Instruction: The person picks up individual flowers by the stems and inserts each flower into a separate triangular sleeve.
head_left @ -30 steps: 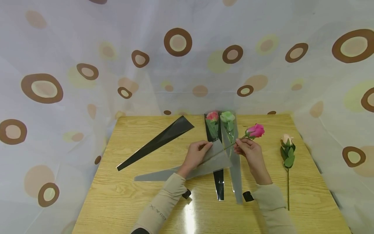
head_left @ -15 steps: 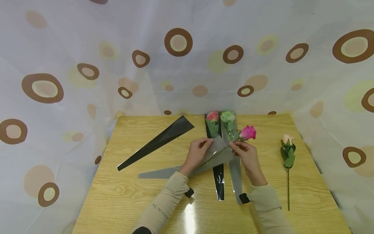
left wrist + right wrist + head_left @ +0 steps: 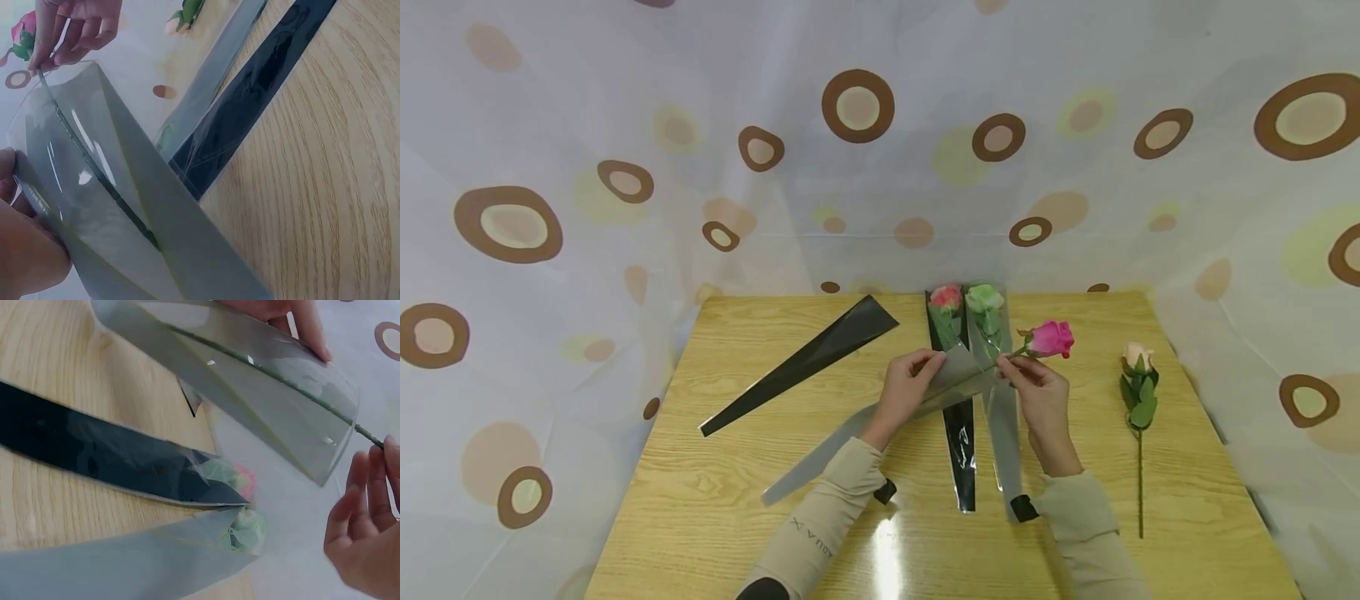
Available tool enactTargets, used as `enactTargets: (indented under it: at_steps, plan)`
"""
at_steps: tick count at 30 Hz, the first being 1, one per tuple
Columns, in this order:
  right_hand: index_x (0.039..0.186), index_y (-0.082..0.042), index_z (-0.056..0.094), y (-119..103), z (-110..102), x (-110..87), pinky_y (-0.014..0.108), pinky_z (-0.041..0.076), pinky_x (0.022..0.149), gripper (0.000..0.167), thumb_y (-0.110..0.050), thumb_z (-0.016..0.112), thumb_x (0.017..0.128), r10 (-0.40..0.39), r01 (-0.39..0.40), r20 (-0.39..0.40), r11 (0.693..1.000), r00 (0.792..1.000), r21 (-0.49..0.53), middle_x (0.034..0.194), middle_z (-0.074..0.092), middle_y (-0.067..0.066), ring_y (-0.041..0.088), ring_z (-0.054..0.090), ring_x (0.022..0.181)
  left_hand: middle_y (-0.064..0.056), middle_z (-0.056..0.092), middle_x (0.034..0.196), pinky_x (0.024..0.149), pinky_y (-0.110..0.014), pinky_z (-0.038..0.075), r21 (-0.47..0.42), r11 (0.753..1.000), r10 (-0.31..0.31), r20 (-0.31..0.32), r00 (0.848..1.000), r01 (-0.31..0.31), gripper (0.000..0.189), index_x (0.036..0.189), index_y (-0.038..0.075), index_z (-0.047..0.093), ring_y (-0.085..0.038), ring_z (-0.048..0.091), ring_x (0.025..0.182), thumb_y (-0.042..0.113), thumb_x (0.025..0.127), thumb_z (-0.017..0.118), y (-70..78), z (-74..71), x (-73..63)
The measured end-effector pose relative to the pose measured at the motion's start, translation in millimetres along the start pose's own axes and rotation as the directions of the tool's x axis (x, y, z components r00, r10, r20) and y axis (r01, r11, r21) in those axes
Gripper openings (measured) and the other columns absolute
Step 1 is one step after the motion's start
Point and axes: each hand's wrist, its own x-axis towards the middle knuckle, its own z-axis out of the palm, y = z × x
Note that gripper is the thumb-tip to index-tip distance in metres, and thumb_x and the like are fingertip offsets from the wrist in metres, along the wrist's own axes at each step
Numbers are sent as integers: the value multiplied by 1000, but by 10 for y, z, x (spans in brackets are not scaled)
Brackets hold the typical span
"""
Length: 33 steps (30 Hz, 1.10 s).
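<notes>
My left hand (image 3: 904, 387) pinches the wide mouth of a clear-and-grey flower sleeve (image 3: 827, 450) by its edge, holding it slantwise above the table. With thumb and fingertips, my right hand (image 3: 1041, 404) pinches the stem of a bright pink artificial rose (image 3: 1051, 339) just below the bloom. In the left wrist view the green stem (image 3: 94, 164) runs through the mouth down inside the sleeve. The bloom stays outside, to the right of the mouth. The sleeve's narrow end hangs beneath my left forearm.
Behind the hands lie a red-pink rose (image 3: 946, 298) in a black sleeve (image 3: 961, 467) and a green rose (image 3: 985, 298) in a grey sleeve (image 3: 1006, 450). Another black sleeve (image 3: 797, 367) lies at left, a peach rose (image 3: 1138, 383) at right. A patterned curtain (image 3: 880, 200) surrounds the wooden table (image 3: 692, 517).
The rose stem moved left into the sleeve, then slightly back right with my right hand. The sleeve's narrow end swung down toward me, while my left hand kept its grip.
</notes>
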Motion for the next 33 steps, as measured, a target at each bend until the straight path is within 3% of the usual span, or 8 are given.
enactTargets:
  at_steps: [4, 7, 14, 22, 27, 30, 33]
  plan:
    - [104, 9, 77, 12, 2, 11, 20, 60, 74, 15, -4, 74, 98, -31, 30, 33, 998, 999, 51, 85, 80, -4, 6, 77, 72, -10, 79, 110, 82, -22, 54, 41, 999, 7, -3, 1000, -6, 29, 113, 11, 80, -5, 67, 90, 33, 108, 63, 21, -9, 24]
    - [107, 13, 74, 20, 5, 19, 24, 62, 77, 19, -3, 73, 98, -56, 52, 51, 996, 997, 79, 89, 81, -1, 8, 78, 73, -10, 79, 109, 82, -23, 53, 65, 998, 12, 14, 1000, -12, 29, 114, 13, 80, -8, 67, 90, 35, 108, 62, 44, -11, 53]
    - [105, 7, 76, 9, 14, 14, 22, 61, 75, 13, -3, 74, 97, -36, 33, 48, 998, 998, 61, 85, 80, -7, 7, 78, 73, -13, 79, 108, 79, -24, 52, 74, 997, 30, 54, 998, -34, 30, 115, 11, 79, -8, 65, 87, 34, 108, 62, 78, 5, 126]
    - [98, -10, 79, 2, 31, -22, 18, 59, 73, 3, -9, 78, 96, 75, -76, 12, 996, 997, 39, 82, 78, -12, 4, 75, 74, -13, 79, 107, 81, -23, 54, 104, 993, 51, 18, 999, -52, 27, 113, 10, 80, -8, 67, 89, 31, 108, 63, 39, 83, 156]
    - [90, -21, 80, 7, 54, -49, 17, 57, 77, 12, -13, 78, 97, 139, -139, 20, 990, 990, 2, 84, 76, -16, 1, 70, 80, -10, 79, 108, 82, -23, 55, 110, 992, 58, 12, 998, -59, 30, 115, 10, 79, -8, 68, 91, 34, 107, 64, 39, 132, 172]
    - [94, -19, 82, 8, 55, -58, 18, 57, 80, 10, -21, 74, 101, 132, -132, 30, 991, 991, -10, 85, 76, -17, 1, 70, 82, -8, 79, 107, 81, -23, 54, 101, 993, 58, 13, 998, -59, 29, 114, 12, 80, -7, 67, 90, 35, 107, 64, 45, 134, 186]
    - [106, -9, 82, -13, 49, -67, 20, 57, 83, 26, -30, 68, 105, 114, -114, 54, 993, 992, -16, 85, 78, -16, 3, 72, 83, -9, 79, 106, 80, -23, 53, 87, 995, 56, 22, 998, -57, 28, 113, 12, 80, -6, 66, 88, 34, 107, 64, 50, 120, 196]
